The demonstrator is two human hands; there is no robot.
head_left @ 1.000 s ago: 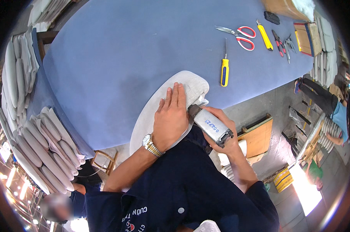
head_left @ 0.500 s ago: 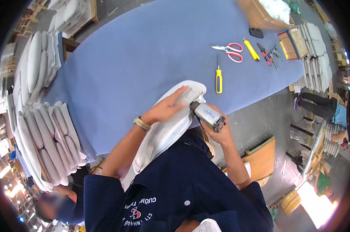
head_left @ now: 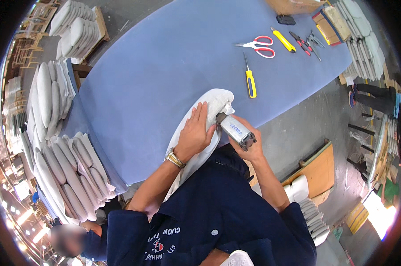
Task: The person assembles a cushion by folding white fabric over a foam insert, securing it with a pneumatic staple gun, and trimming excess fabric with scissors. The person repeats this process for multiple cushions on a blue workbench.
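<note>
A light grey upholstered cushion panel (head_left: 216, 98) rests partly on the blue-covered table (head_left: 143, 80), its near end against my body. My left hand (head_left: 194, 135) lies flat on the panel with the fingers straight. My right hand (head_left: 254, 148) grips a silver staple gun (head_left: 234, 128). The gun's dark nose is at the panel's right edge, beside a loose white bit of fabric; contact there cannot be made out. Most of my right fingers are hidden behind the gun.
Across the table lie a yellow screwdriver (head_left: 251, 84), red-handled scissors (head_left: 263, 47), a yellow utility knife (head_left: 283, 41) and pliers (head_left: 301, 43). Stacked grey cushions (head_left: 67, 173) stand at the left. A wooden board (head_left: 317, 170) leans at the right. Other people are at both sides.
My left hand has drawn back slightly and now lies flatter on the panel. The staple gun has shifted slightly and stays at the panel's edge. The whole view has tilted a little.
</note>
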